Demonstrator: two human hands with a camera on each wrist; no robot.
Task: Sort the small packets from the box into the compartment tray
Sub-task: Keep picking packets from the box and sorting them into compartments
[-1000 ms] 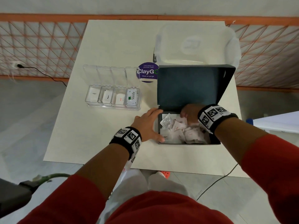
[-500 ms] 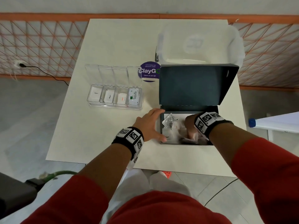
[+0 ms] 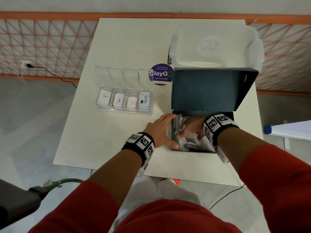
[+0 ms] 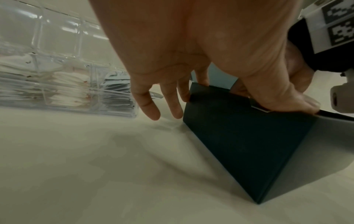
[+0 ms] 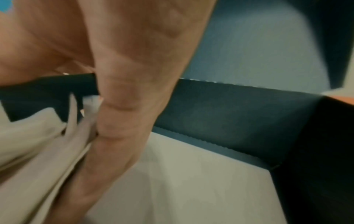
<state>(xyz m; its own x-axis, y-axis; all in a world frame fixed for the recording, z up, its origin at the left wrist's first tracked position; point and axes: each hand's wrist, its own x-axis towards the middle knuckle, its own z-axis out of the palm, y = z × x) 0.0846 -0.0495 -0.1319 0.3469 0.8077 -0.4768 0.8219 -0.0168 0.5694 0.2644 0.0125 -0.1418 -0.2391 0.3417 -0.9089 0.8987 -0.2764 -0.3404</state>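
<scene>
Overhead, my left hand [image 3: 160, 130] is gripping the dark cardboard box [image 3: 210, 91]; only the wrist view shows my right hand [image 5: 118, 106] pinching white paper packets [image 5: 38, 144].

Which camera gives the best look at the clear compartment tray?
The head view: the tray shows whole from above, four compartments with a packet on top in each. The left wrist view shows its side with stacked packets, partly cut off. The right wrist view misses it.

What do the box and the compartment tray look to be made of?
Box: likely matte dark cardboard, given its folded flap and creased edges. Compartment tray: clear, glossy hard plastic; the packets show through its walls.
</scene>
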